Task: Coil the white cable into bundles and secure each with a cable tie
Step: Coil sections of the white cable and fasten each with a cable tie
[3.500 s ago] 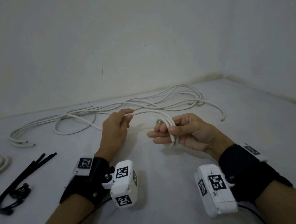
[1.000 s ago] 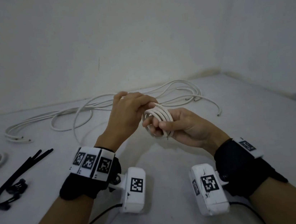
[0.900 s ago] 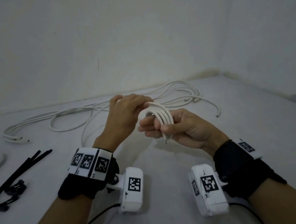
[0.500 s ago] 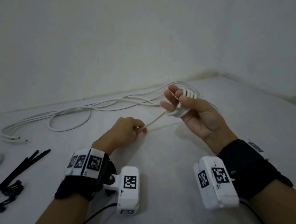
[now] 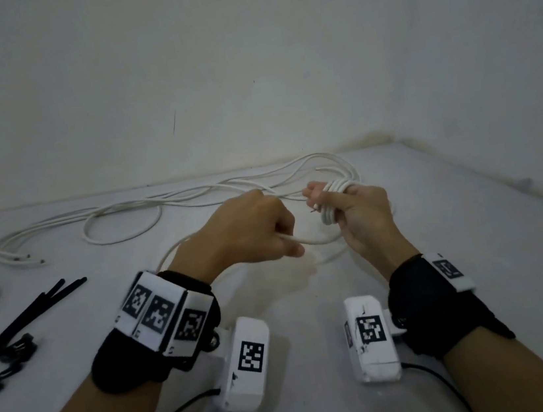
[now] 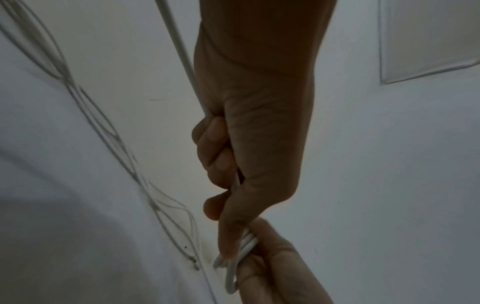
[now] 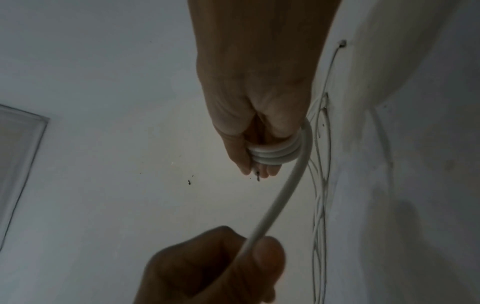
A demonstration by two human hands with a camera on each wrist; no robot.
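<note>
the right hand (image 5: 355, 210) is raised above the white worktop (image 5: 478, 265), fingers curled through a small coil of white cable (image 5: 332, 204) with several turns wrapped round them. the left hand (image 5: 249, 233) is fisted round the strand leaving the coil, just beside it. loose white cable (image 5: 159, 203) trails across the worktop behind. black cable ties (image 5: 19, 322) lie far left.

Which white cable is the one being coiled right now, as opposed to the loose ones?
Start at the table, then the right hand. The coil is wrapped round its fingers, its strand running to the left hand. The other white cables lie flat, unheld.
</note>
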